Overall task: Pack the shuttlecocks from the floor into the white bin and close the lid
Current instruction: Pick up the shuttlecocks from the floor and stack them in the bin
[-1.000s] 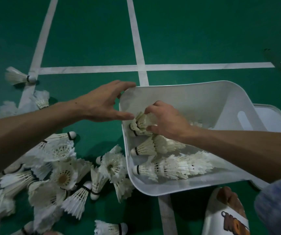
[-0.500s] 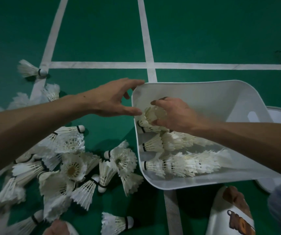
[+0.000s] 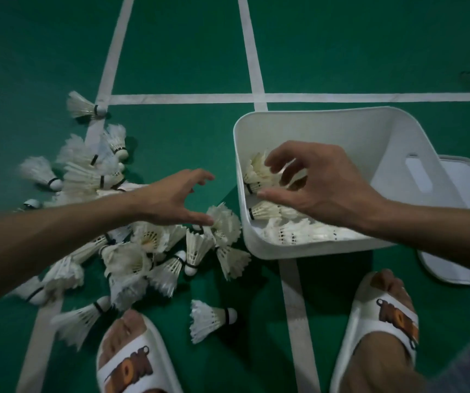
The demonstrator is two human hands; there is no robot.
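A white bin [image 3: 350, 129] stands on the green court floor at centre right, with several white shuttlecocks [image 3: 293, 231] lying in rows inside it. My right hand [image 3: 318, 182] hovers over the bin's left side, fingers spread and empty, just above a shuttlecock [image 3: 256, 173]. My left hand [image 3: 171, 199] is open left of the bin, above a heap of several shuttlecocks [image 3: 143, 251] on the floor, thumb near one upright shuttlecock [image 3: 225, 222]. The white lid [image 3: 466, 211] lies flat to the right of the bin, partly hidden by it.
Stray shuttlecocks lie apart from the heap: one [image 3: 82, 106] on a white court line at the back left, another [image 3: 209, 319] between my feet. My feet in white slippers [image 3: 131, 361] [image 3: 384, 321] stand at the bottom of the view.
My right hand has let go of the shuttlecock in the bin and spread its fingers. My left hand has drawn back from the bin's rim, down toward the heap.
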